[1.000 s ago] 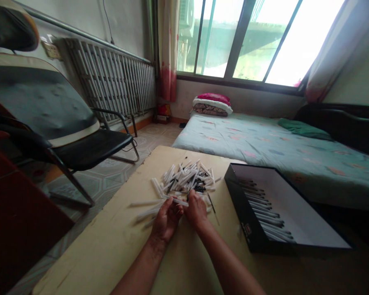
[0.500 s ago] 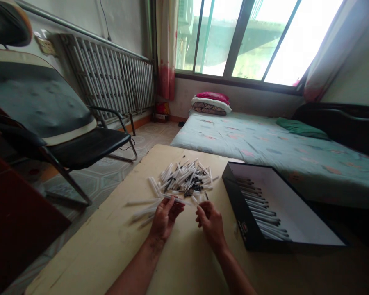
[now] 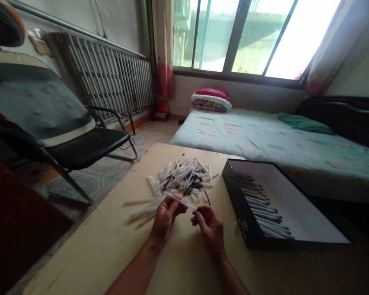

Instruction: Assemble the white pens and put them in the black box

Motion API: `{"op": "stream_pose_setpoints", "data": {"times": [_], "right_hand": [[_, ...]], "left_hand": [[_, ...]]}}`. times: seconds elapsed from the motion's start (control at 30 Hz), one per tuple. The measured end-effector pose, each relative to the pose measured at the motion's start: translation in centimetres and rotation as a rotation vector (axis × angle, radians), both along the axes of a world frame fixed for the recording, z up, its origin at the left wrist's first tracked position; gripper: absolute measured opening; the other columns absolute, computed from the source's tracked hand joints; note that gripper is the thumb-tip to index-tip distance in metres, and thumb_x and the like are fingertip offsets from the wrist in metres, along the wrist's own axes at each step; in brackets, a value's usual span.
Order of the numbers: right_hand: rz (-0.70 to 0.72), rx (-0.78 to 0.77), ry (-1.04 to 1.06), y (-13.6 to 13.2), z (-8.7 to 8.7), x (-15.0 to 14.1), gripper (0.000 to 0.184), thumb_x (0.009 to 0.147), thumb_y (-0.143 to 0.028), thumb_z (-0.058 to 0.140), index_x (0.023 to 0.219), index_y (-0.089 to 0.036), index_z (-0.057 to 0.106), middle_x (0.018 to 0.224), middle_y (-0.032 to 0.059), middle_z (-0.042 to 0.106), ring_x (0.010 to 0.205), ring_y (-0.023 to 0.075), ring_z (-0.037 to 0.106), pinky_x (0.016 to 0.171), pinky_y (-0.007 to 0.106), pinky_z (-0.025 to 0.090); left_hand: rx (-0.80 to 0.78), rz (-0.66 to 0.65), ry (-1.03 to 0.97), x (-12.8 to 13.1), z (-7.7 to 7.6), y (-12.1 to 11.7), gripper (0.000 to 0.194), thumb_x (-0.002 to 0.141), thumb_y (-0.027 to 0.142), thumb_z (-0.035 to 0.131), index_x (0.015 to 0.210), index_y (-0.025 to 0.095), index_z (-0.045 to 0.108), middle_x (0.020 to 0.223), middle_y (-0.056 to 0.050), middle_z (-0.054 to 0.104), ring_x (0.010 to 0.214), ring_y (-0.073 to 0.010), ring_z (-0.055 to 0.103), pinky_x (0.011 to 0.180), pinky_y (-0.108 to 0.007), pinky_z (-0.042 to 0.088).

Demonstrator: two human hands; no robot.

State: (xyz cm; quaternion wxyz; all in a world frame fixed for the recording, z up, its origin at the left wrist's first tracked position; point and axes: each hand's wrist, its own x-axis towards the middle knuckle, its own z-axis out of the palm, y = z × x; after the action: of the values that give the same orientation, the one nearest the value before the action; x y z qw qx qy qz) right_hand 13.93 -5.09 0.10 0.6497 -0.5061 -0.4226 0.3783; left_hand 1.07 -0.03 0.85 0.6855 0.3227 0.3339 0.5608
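Seemingly part-done
Left hand (image 3: 165, 216) pinches a slim white plastic tube (image 3: 183, 202) above the pale yellow counter (image 3: 95, 250); right hand (image 3: 209, 224) pinches a small black piece (image 3: 198, 210) at its right end. Dark-tipped grey sticks (image 3: 266, 209) in the black box (image 3: 234, 203) at right look done; the far white-and-black plastic heap (image 3: 186, 174) seems left

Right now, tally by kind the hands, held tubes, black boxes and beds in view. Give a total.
Left hand and right hand: 2
Held tube: 1
Black box: 1
Bed: 1
Total: 5
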Motion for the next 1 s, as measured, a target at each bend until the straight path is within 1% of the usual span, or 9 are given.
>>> {"op": "stream_pose_setpoints", "data": {"times": [0.2,0.47,0.63,0.87,1.0], "right_hand": [[0.018,-0.014,-0.003,-0.07,-0.04,-0.04,0.021,0.076,-0.033,0.063,0.087,-0.016,0.056,0.070,0.0027,0.065,0.056,0.0133,0.063,0.053,0.025,0.052],[0.028,-0.031,0.035,-0.01,0.15,0.12,0.021,0.077,-0.032,0.063,0.088,-0.016,0.054,0.073,0.0030,0.065,0.057,0.0135,0.063,0.054,0.025,0.052],[0.025,-0.037,0.049,0.04,0.13,0.24,0.022,0.077,-0.033,0.063,0.088,-0.016,0.054,0.072,0.0030,0.066,0.056,0.0134,0.063,0.053,0.025,0.052],[0.034,-0.048,0.070,0.03,-0.08,0.26,0.026,0.076,-0.036,0.064,0.089,-0.015,0.054,0.074,0.0040,0.067,0.058,0.0144,0.064,0.054,0.026,0.053],[0.059,-0.063,0.070,0.07,-0.43,0.31,0.027,0.078,-0.039,0.061,0.089,-0.015,0.054,0.074,0.0040,0.066,0.055,0.0137,0.063,0.051,0.026,0.053]], "left_hand": [[-0.015,0.002,0.008,0.04,0.04,0.04,0.022,0.069,0.030,0.070,0.081,0.015,0.061,0.071,-0.004,0.069,0.065,-0.0159,0.065,0.067,-0.029,0.050],[0.014,-0.027,0.008,-0.11,-0.12,-0.12,0.016,0.075,0.026,0.065,0.084,0.015,0.060,0.074,-0.005,0.069,0.068,-0.0166,0.065,0.070,-0.031,0.050],[0.019,-0.035,0.007,-0.14,-0.06,-0.08,0.017,0.074,0.026,0.066,0.085,0.014,0.060,0.075,-0.006,0.069,0.069,-0.0174,0.066,0.070,-0.032,0.050],[0.012,-0.046,0.006,-0.17,-0.08,-0.14,0.020,0.071,0.026,0.068,0.084,0.014,0.060,0.074,-0.006,0.069,0.067,-0.0170,0.066,0.069,-0.031,0.050],[0.021,-0.059,0.009,-0.17,-0.05,-0.19,0.019,0.073,0.026,0.067,0.084,0.014,0.060,0.076,-0.006,0.070,0.069,-0.0167,0.065,0.070,-0.031,0.050]]}}
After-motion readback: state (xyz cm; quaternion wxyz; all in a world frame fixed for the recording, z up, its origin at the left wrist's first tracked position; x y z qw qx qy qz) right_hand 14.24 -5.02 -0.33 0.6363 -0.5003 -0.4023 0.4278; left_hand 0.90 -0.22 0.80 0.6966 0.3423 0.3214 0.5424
